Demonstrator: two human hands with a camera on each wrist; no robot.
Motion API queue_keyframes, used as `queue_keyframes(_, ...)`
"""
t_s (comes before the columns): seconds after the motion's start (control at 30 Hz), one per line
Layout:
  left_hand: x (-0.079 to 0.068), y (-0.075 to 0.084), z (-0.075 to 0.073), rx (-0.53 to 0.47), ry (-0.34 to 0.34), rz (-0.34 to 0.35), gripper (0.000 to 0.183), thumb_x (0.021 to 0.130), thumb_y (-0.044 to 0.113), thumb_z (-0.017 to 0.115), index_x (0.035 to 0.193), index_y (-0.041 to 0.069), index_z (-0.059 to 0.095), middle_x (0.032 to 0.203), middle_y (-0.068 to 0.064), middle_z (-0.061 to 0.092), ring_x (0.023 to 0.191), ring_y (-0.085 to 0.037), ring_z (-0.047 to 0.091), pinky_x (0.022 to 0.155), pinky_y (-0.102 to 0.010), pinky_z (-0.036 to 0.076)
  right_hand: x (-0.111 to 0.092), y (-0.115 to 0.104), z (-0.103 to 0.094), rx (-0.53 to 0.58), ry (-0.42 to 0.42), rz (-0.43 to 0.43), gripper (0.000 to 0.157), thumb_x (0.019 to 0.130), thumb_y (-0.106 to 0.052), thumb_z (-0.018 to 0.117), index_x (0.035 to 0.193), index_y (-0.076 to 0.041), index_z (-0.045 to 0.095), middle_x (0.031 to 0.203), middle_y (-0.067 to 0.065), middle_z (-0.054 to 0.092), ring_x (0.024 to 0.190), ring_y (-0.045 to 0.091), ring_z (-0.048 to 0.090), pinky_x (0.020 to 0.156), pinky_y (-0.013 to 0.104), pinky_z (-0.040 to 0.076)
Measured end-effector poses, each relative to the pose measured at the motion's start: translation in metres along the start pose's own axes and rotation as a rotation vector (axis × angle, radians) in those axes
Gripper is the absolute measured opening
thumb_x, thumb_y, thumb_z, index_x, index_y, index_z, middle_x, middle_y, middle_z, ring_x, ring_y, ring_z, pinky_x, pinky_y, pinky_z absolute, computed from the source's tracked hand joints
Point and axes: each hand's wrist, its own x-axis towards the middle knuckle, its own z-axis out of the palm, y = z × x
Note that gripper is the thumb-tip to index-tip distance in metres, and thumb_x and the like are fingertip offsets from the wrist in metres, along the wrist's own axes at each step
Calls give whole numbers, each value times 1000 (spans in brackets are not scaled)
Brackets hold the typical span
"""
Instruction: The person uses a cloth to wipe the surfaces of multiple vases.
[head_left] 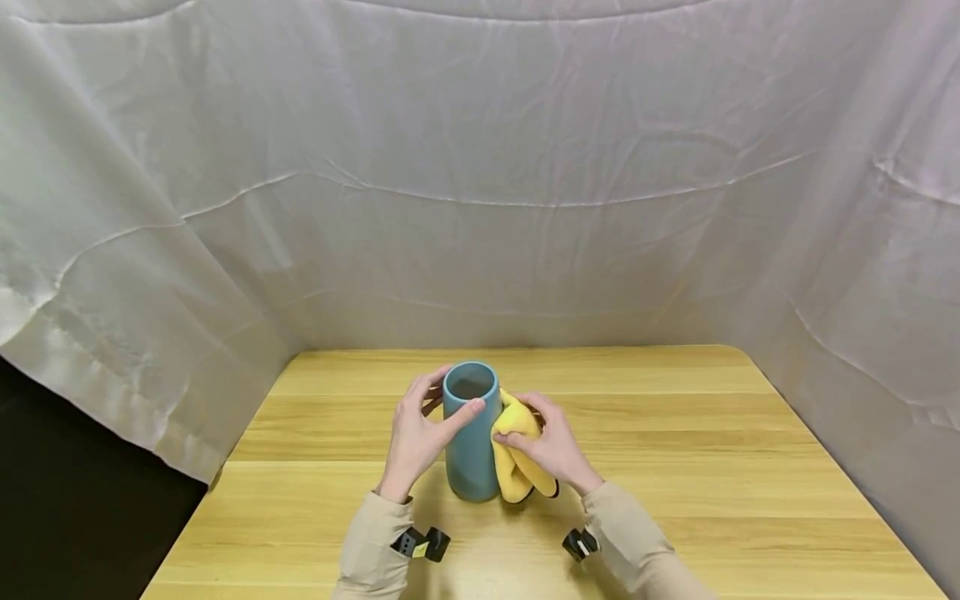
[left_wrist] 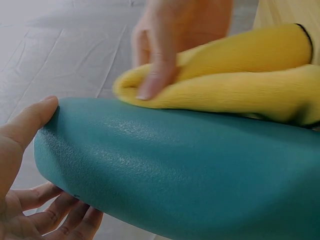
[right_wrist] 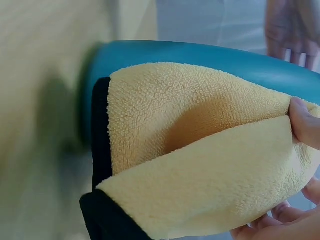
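A blue-teal vase (head_left: pixel 471 454) with a round open mouth stands upright on the wooden table. My left hand (head_left: pixel 418 435) grips it near the rim, thumb on the near side and fingers round the far left side. In the left wrist view that thumb (left_wrist: pixel 31 120) lies at the vase's upper end. My right hand (head_left: pixel 553 442) pinches a folded yellow cloth (head_left: pixel 517 454) with dark edging against the vase's right side. The cloth (right_wrist: pixel 210 175) hangs down along the wall in the right wrist view, covering part of the vase (right_wrist: pixel 190 52).
The wooden table (head_left: pixel 675 467) reaches out to both sides of the vase. Pale grey curtains (head_left: pixel 510 250) hang behind it and at the sides. A dark area (head_left: pixel 75 483) shows at the lower left. Small black wrist devices (head_left: pixel 580 544) sit at both cuffs.
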Motion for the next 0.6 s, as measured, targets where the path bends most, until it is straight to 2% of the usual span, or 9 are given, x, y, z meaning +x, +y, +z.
queue_keyframes(0.2,1,-1,0,-6,4,9,59,78,30,87,131,14,64,124,-7,66,111,-26,65,102,-47,56,13,-23,-7,15,35,-87,50,80,-11,84,127,-7,66,110,14,65,89,12,57,75,24,52)
queue_keyframes(0.33,1,-1,0,-4,4,13,59,79,28,87,131,14,65,123,-7,66,110,-26,65,101,-45,56,17,-31,-10,7,50,-106,51,80,-11,85,127,-9,66,108,13,65,89,13,56,75,23,51)
queue_keyframes(0.6,0,-1,0,-3,6,4,59,78,29,87,131,15,64,124,-6,66,110,-25,65,102,-45,56,15,-26,-7,13,61,-87,50,80,-13,85,126,-10,67,109,12,65,90,15,57,75,24,53)
